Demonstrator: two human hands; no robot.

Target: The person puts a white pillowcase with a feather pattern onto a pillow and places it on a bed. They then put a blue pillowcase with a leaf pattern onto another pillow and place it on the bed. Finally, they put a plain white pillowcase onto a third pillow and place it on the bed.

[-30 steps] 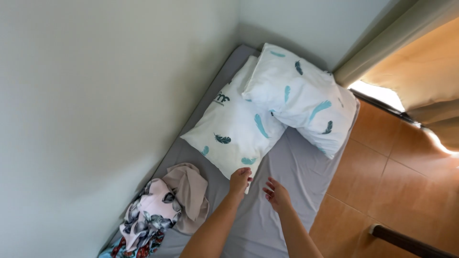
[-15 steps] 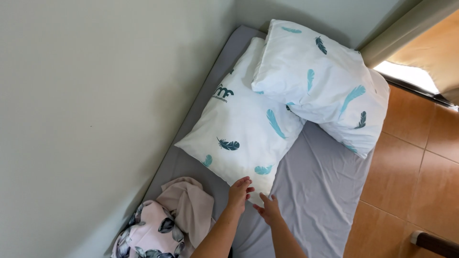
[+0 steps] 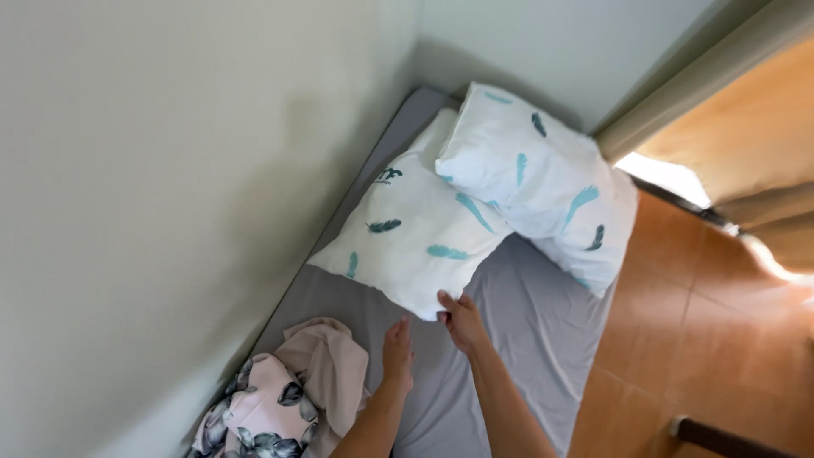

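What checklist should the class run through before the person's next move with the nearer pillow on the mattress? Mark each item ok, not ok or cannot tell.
1. Right hand grips the near corner of the nearer pillow: ok.
2. Left hand has hold of the pillow: not ok; it lies open on the grey sheet, just short of the corner.
3. Second pillow is off the nearer one: not ok; it overlaps its far edge.
4. Pile of clothes lies apart from the pillow: ok.
5. Sheet under the pillow lies smooth: cannot tell; it is hidden.
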